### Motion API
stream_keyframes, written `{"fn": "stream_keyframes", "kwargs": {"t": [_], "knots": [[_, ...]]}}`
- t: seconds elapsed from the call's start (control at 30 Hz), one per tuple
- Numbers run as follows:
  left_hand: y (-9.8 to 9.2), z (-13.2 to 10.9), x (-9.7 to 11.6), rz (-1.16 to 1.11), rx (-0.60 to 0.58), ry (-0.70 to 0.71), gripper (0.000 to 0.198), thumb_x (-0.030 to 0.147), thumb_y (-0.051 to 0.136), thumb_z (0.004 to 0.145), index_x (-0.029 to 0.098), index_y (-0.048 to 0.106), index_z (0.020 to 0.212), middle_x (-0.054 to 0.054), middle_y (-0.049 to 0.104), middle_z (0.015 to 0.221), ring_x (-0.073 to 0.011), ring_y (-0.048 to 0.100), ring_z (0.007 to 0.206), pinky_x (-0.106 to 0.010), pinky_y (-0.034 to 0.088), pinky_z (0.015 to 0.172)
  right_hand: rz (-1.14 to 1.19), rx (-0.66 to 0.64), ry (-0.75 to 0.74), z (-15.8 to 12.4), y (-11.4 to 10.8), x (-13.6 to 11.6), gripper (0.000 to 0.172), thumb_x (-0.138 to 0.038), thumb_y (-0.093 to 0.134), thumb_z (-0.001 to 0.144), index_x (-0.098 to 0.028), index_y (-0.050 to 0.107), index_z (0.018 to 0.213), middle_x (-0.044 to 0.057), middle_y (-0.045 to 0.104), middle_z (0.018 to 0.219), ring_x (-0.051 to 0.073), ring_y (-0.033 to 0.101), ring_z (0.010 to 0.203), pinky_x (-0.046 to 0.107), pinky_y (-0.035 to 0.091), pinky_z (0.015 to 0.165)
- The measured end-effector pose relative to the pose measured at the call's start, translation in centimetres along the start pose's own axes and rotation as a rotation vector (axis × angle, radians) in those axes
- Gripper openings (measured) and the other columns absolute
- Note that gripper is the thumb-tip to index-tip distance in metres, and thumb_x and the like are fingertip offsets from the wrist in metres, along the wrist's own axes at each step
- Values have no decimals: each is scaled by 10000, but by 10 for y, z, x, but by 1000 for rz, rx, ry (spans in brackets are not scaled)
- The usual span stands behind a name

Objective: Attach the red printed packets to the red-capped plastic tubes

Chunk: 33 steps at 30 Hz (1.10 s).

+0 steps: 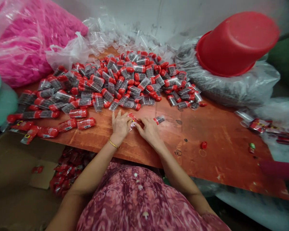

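Both hands meet over the near edge of the reddish wooden table. My left hand (120, 124), with a gold bangle at its wrist, pinches a small red and clear plastic wrapper (132, 117). The fingers of my right hand (149, 129) close on the other side of this wrapper, its thumb touching the clear part. Just beyond my right hand lies a clear tube with a red end (159, 120). A large heap of red-capped clear tubes with dark contents (120, 80) spreads behind the hands. Red printed packs (86, 123) lie to the left.
A red tub (238, 45) rests upside down on a clear bag (231, 88) at right. Pink items fill a bag (33, 41) at left, near a teal container (2, 99). A box (42, 170) with red packs stands below the table. A red cap (203, 145) lies right.
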<state>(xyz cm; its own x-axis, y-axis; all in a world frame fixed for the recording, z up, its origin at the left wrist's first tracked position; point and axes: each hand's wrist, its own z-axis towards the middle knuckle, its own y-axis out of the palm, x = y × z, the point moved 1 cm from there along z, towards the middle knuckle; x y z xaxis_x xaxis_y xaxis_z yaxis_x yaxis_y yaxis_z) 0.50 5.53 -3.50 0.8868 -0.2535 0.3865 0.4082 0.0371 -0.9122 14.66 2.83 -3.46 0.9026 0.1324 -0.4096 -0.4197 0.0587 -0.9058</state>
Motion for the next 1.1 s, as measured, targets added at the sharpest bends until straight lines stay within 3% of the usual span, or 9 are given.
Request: {"fn": "stream_keyframes", "kwargs": {"t": [0.13,0.37,0.53,0.67,0.83,0.93,1.03,1.1], "knots": [[3,-2,-1,-51,8,-65,405,269,402,884,124,562,1226,-144,543,1314,-306,418,1287,-529,279,1063,-72,8,0,3,5,-4,370,-454,504,867,-150,633,1033,116,648,957,239,552,902,333,392,796],[7,-2,-4,-56,6,-43,438,216,339,884,79,500,1268,-159,520,1335,-303,413,1292,-473,319,1052,-43,-19,64,21,11,-3,218,-327,490,889,-216,677,888,62,673,859,210,579,810,297,394,696],[5,-6,-3,-103,116,-73,463,262,347,889,62,458,1292,-190,501,1344,-306,387,1310,-517,257,1077,126,60,61,18,6,4,271,-304,457,896,-217,704,826,47,663,765,173,591,724,270,418,655],[-5,-7,-2,-151,222,-121,445,420,431,866,119,574,1161,-169,535,1318,-329,369,1316,-557,249,1060,384,187,17,11,0,3,262,-319,471,874,-225,715,853,34,664,747,160,592,694,273,452,673],[-15,-2,-3,-382,156,-65,258,360,490,841,185,680,856,-89,703,1032,-240,580,1094,-432,364,1004,740,243,85,11,6,-3,208,-339,542,809,-220,708,846,27,692,808,163,610,742,294,479,729],[-19,0,-3,-505,139,-82,287,394,507,827,186,670,713,-53,696,748,-190,635,814,-315,459,802,976,230,192,14,11,-4,227,-379,583,769,-209,676,887,10,681,802,139,599,684,271,488,674],[-22,3,-2,-542,127,-122,361,456,534,798,174,622,590,-6,587,550,-139,543,573,-248,399,567,1151,173,207,18,13,-4,296,-413,645,705,-213,657,923,-7,677,824,118,594,670,247,490,653],[-24,6,-2,-550,99,-113,395,482,546,785,167,598,551,11,538,498,-120,488,509,-240,350,509,1201,138,209,19,13,-4,271,-420,656,691,-206,670,857,-13,683,791,123,603,685,256,493,682]]}}
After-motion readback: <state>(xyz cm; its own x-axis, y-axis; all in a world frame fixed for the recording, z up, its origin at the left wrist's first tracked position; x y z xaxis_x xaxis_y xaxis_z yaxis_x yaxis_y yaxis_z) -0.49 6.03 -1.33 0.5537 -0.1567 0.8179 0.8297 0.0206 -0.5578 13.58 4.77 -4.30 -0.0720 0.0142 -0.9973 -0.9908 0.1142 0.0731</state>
